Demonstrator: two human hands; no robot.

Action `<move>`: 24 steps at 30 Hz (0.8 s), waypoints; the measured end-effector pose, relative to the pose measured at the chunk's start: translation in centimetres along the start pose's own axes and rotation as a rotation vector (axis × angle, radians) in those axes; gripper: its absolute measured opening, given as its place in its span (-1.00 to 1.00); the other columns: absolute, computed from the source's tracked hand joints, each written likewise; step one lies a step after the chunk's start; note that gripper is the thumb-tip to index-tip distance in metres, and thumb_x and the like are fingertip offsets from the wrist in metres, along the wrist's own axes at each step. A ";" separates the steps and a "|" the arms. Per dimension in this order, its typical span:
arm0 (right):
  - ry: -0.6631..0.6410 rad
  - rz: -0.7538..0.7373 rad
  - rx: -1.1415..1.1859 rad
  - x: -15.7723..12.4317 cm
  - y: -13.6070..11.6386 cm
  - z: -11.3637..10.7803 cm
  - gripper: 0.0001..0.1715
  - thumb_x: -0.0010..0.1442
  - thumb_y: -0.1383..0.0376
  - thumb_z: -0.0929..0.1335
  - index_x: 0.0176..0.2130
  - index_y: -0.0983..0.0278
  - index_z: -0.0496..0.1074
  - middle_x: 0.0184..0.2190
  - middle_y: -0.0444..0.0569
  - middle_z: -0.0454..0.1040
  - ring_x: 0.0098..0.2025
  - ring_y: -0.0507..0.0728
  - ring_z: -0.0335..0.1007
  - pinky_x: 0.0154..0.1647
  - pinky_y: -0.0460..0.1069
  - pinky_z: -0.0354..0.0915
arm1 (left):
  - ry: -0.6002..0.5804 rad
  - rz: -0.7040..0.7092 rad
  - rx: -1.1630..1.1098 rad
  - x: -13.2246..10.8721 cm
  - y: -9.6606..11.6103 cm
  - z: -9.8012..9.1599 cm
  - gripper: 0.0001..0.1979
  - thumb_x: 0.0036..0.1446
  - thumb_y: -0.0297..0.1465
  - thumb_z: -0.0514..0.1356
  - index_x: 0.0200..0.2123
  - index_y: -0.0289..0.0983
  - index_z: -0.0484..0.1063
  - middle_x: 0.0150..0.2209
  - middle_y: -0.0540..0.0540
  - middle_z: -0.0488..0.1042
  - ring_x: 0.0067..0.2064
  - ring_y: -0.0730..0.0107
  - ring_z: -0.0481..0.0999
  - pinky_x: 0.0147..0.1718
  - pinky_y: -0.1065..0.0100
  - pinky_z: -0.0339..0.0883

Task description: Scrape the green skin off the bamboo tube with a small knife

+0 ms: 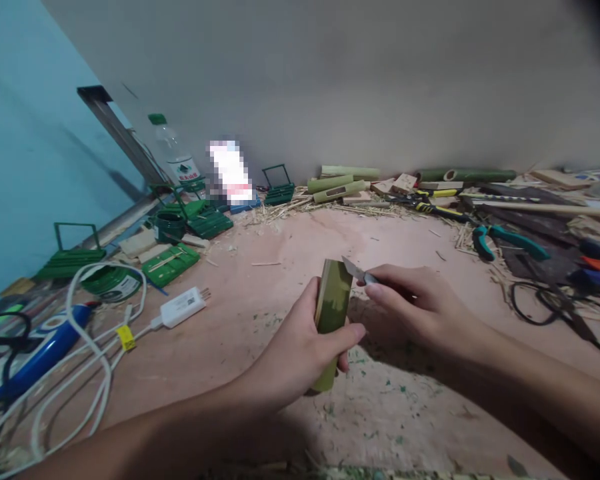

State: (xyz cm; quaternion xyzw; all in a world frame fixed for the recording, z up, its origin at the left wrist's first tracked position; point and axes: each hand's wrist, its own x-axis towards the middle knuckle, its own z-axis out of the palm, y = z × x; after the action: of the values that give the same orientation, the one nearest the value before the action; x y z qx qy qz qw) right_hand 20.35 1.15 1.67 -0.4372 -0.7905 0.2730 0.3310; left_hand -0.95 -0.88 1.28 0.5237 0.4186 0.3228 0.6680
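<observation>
A green bamboo piece (334, 297), with darker patches on its face, stands nearly upright above the middle of the table. My left hand (313, 340) is wrapped round its lower half, thumb across the front. To the right, my right hand (405, 293) pinches a small knife (356, 270). The knife's blade points up and left, and its tip is at the upper right edge of the bamboo. Whether the blade touches the bamboo I cannot tell. Small green shavings lie on the table below both hands.
Bamboo pieces (337, 190) lie along the wall. Teal-handled pliers (517, 241) and a black cable (535, 307) are at the right. On the left are a white charger (183, 308) with its cable, green slatted pieces (170, 265), a bottle (177, 157) and a blue tube (45, 347).
</observation>
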 end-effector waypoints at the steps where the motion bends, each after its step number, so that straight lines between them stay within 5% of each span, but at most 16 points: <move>1: -0.026 -0.018 -0.010 -0.1 -0.1 0.0 -0.63 0.49 0.13 0.27 -0.22 0.28 0.52 -0.38 -0.04 0.57 -0.40 0.08 0.38 -0.35 -0.05 0.25 | 0.008 0.003 0.000 0.0 0.0 0.0 -0.56 0.17 -0.34 0.36 0.04 -0.18 0.26 -0.30 0.07 0.39 -0.46 0.51 0.43 -0.47 0.42 0.37; 11: -0.231 -0.082 -0.027 -0.4 -0.8 0.3 -0.61 0.53 0.15 0.25 -0.29 0.28 0.45 -0.45 -0.13 0.45 -0.43 0.02 0.31 -0.33 -0.08 0.20 | 0.024 0.013 0.019 0.0 -0.4 0.1 -0.65 0.22 -0.33 0.30 0.00 -0.20 0.25 -0.38 0.06 0.40 -0.39 0.43 0.45 -0.43 0.43 0.33; 24: -0.258 -0.121 -0.067 -0.3 -1.0 0.1 -0.61 0.54 0.16 0.23 -0.29 0.27 0.44 -0.42 -0.10 0.46 -0.42 0.03 0.32 -0.34 -0.08 0.20 | 0.012 -0.006 0.008 0.1 -1.0 0.0 -0.68 0.27 -0.37 0.26 0.01 -0.20 0.23 -0.41 0.09 0.39 -0.39 0.46 0.43 -0.41 0.45 0.31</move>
State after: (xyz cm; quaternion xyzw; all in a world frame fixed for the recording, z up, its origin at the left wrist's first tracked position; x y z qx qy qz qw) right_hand 19.90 0.40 2.28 -0.3610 -0.8600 0.2798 0.2276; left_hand -0.95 -1.03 0.32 0.5233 0.4255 0.3220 0.6644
